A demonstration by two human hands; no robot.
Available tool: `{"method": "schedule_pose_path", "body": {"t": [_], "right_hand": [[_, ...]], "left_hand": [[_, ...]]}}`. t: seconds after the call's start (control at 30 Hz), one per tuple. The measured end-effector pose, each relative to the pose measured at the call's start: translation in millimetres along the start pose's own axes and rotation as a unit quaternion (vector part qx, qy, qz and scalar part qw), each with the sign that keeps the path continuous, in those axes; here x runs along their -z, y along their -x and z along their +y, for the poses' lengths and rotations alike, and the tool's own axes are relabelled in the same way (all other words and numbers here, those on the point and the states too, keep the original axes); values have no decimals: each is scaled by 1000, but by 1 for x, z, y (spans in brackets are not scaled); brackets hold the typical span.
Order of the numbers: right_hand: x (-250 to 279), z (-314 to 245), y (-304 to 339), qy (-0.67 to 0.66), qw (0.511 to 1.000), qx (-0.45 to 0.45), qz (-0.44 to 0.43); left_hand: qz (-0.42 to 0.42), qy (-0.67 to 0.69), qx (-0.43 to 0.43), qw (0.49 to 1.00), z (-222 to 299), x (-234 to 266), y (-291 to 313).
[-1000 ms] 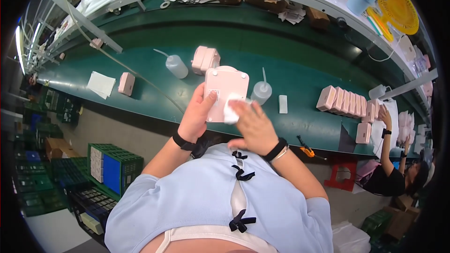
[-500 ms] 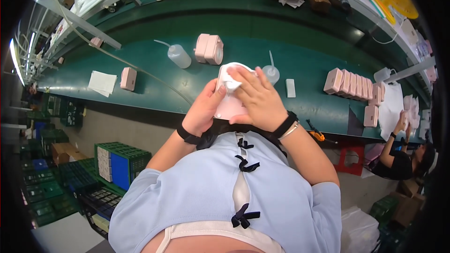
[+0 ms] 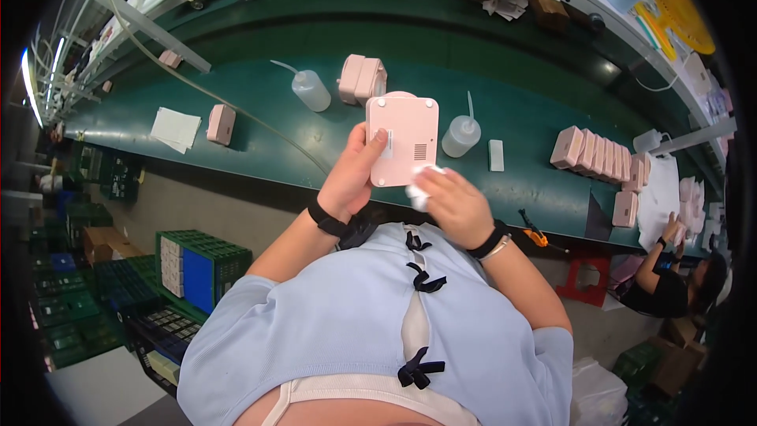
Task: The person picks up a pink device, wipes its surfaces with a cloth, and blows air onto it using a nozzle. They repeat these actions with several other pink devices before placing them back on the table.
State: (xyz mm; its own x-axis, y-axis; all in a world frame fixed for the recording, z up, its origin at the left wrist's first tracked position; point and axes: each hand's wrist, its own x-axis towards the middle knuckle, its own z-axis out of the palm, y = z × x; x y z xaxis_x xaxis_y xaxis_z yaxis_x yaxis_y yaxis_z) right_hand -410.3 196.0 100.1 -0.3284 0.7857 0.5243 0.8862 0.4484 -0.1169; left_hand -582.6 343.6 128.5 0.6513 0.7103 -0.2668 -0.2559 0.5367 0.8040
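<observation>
My left hand [image 3: 352,176] grips a pink plastic device [image 3: 414,122] by its left side, thumb on the flat face. That face shows small round feet at its corners, a slotted vent and a label. My right hand [image 3: 457,205] is closed on a white wiping cloth [image 3: 419,193], at the device's lower right corner. Just beyond stands another pink device [image 3: 363,77] with a round part on its side. A squeeze bottle [image 3: 462,136] with a thin spout stands to the right, and a second squeeze bottle [image 3: 311,91] to the left.
On the green table [image 3: 268,142] lie white sheets [image 3: 175,129], a single pink unit [image 3: 221,124] and a small white block [image 3: 495,155]. A row of pink units [image 3: 587,150] stands at right, near a co-worker [image 3: 666,284]. A hose [image 3: 252,118] crosses the left side. Green crates [image 3: 225,256] stand lower left.
The device now shows its flat, footed face fully. My right hand, with the white cloth, has moved from across its top down to the lower right corner.
</observation>
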Motion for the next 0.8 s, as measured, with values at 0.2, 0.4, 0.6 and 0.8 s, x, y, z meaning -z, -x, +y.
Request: {"method": "schedule_pose_path", "body": {"t": [0.2,0.4,0.6,0.8], "right_hand": [[10,25,10,-332,805,-427,244],[31,11,-38,-294,905,-234,199],[10,0,-61,-128,991,28,13],[-12,25,-42,-259,951,-147,82]], "left_hand": [[0,-103,-136,985,0,24,-3],[-91,-384,-368,842,12,39,2],[-82,-453,-356,813,18,34,10],[-33,-504,-322,801,31,33,15]]}}
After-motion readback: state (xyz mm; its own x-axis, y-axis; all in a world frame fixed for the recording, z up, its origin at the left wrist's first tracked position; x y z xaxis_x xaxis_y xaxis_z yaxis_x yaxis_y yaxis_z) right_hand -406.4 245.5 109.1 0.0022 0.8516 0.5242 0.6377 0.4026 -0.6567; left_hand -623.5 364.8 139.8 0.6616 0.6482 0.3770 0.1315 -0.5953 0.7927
